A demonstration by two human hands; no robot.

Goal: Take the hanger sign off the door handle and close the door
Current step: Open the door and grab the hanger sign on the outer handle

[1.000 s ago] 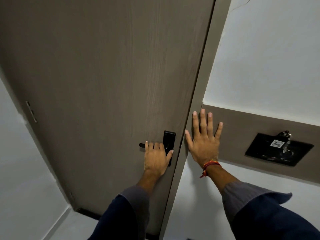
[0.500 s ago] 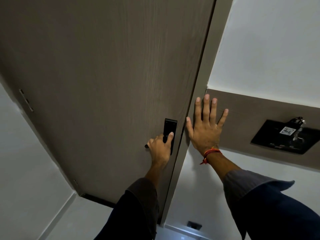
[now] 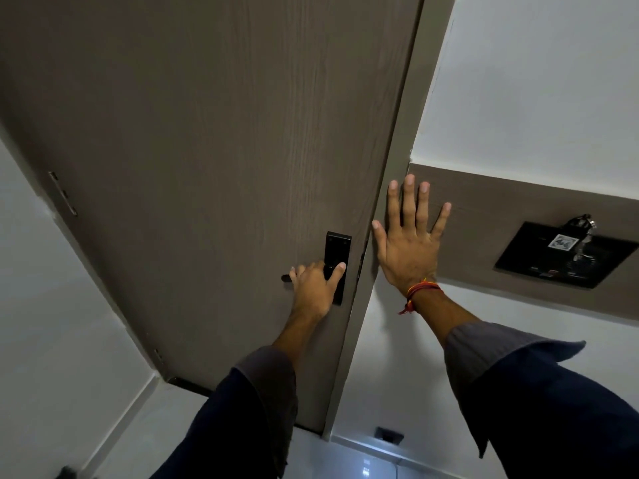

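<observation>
From where I sit, the task looks nearly finished. No hanger sign shows anywhere: nothing hangs on the handle [image 3: 286, 278], and neither hand carries a card, so I judge the sign already removed, though where it ended up is out of view.

The door [image 3: 207, 150] sits against the frame [image 3: 387, 209], with only a thin dark seam just right of the lock plate [image 3: 338, 261]. I cannot tell whether the latch has caught.

My left hand [image 3: 316, 288] is on the handle, just left of the lock plate. Its fingers are curled over the lever and clamped on it, the thumb reaching up across the plate's face. Only the lever's tip sticks out left of the knuckles.

My right hand [image 3: 406, 247] lies flat to the right of the lock plate, palm on the frame and the brown wall band [image 3: 501, 216], fingers spread apart and holding nothing. It looks like a brace.

What is left, as I judge it: confirm the door is fully seated and latched, then let go of the handle and lift the right hand off the frame. A black wall panel [image 3: 563, 261] hangs farther right of the lock plate, untouched.
</observation>
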